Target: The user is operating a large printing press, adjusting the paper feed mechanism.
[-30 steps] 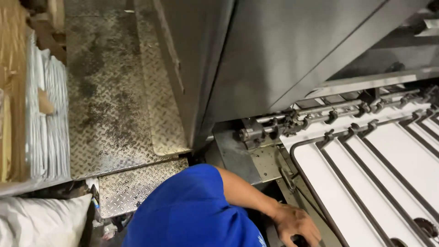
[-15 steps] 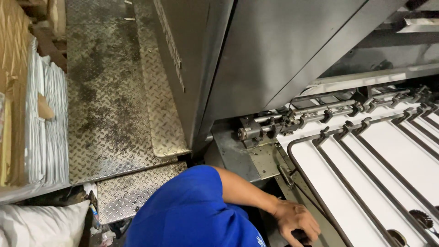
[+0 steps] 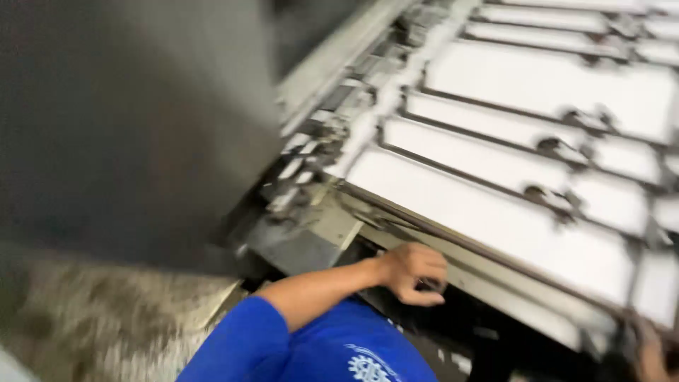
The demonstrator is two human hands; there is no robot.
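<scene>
Nearest the camera, the blue sleeve [image 3: 283, 346] fills the bottom edge, and the bare forearm runs from it up and to the right. The left hand [image 3: 414, 272] rests against the pale metal rail [image 3: 495, 283] that forms the lower edge of the machine's feed table. The wrist is bent slightly, the knuckles face up, and the fingers [image 3: 428, 279] are curled narrowly with their tips tucked at the rail's underside. Blur hides whether they pinch anything.

At the bottom right corner a smear that looks like the right hand [image 3: 647, 357] touches the same edge, too blurred to read its fingers.

As a judgement, the work sits at the reaching stage: both hands are at the table's rim and nothing has been lifted clear.

Beyond the rail, white paper sheets [image 3: 537, 85] lie flat in lanes under dark guide strips [image 3: 488, 180]. Further left stand the roller assembly [image 3: 318, 141] and the grey machine housing [image 3: 134, 120], with worn tread-plate floor [image 3: 92, 325] below it.
</scene>
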